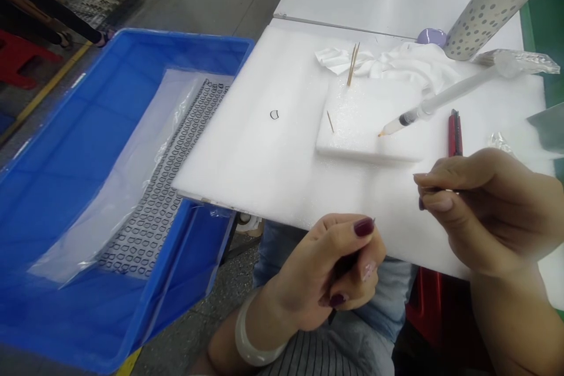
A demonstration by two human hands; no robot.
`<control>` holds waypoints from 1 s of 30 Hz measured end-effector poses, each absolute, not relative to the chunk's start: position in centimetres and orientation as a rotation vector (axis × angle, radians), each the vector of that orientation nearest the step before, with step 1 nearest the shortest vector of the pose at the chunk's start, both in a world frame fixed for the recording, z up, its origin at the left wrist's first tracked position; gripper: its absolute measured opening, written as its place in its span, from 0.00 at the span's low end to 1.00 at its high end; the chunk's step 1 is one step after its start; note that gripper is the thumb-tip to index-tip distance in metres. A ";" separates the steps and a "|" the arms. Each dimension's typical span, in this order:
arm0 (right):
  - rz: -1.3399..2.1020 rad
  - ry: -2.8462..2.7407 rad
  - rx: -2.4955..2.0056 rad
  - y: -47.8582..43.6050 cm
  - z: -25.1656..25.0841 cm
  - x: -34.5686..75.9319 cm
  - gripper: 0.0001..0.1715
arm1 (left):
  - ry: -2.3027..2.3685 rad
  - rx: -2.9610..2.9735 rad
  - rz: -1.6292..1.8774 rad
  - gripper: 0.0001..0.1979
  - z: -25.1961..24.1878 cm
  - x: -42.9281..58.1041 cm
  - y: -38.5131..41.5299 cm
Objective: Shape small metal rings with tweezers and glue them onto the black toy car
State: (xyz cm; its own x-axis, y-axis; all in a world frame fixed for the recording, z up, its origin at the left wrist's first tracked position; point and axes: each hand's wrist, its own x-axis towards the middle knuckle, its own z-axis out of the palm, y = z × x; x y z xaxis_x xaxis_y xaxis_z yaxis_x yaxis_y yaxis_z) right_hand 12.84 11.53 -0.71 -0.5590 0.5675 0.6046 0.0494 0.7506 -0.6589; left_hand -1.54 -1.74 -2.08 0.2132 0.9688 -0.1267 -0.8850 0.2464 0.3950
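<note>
My left hand [332, 273] is closed in front of the table's near edge, thumb against curled fingers. A dark patch shows inside its curl, too unclear to name. Over the foam-covered table, my right hand [489, 205] pinches thumb and forefinger together; a thin dark bit shows behind the fingertips, its kind unclear. Nearest to that hand lies a red utility knife [455, 134]. A syringe [434, 106] with an orange tip rests on a white foam block [365, 129]. One small black ring-like piece [274, 114] lies alone on the white foam sheet [247, 147].
At left stands a blue bin [88, 147] holding a sheet with rows of black ring-like pieces [163, 188] and plastic film [127, 170]. Toothpicks [352, 64] stick up by crumpled tissue [396, 64]. A dotted cup [489, 12] and purple object [432, 37] stand behind.
</note>
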 end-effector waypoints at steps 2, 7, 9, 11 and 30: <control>0.760 -2.086 -0.453 11.7 -0.6 12.9 0.06 | 0.386 0.258 1.307 0.23 -2.1 -1.5 -1.8; 0.750 -2.149 -0.414 12.1 -0.4 13.0 0.04 | 0.391 0.260 1.299 0.24 -2.1 -1.5 -1.8; 0.751 -2.155 -0.414 12.1 -0.4 13.0 0.03 | 0.398 0.258 1.301 0.24 -2.0 -1.5 -1.8; 0.760 -2.154 -0.416 12.1 -0.5 13.0 0.03 | 0.406 0.258 1.301 0.24 -2.0 -1.5 -1.8; 0.913 -2.199 -0.259 11.7 -0.2 12.6 0.02 | 0.691 0.343 1.336 0.21 -1.7 -1.4 -1.6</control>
State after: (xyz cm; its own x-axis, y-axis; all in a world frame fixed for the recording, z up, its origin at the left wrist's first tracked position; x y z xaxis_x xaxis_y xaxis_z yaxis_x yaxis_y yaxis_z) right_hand 12.64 11.70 -0.21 -0.7139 0.4309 0.5520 -0.0866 0.7279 -0.6802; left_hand -1.42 -1.61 -1.75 0.0762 0.9623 -0.2610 -0.7688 0.2234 0.5992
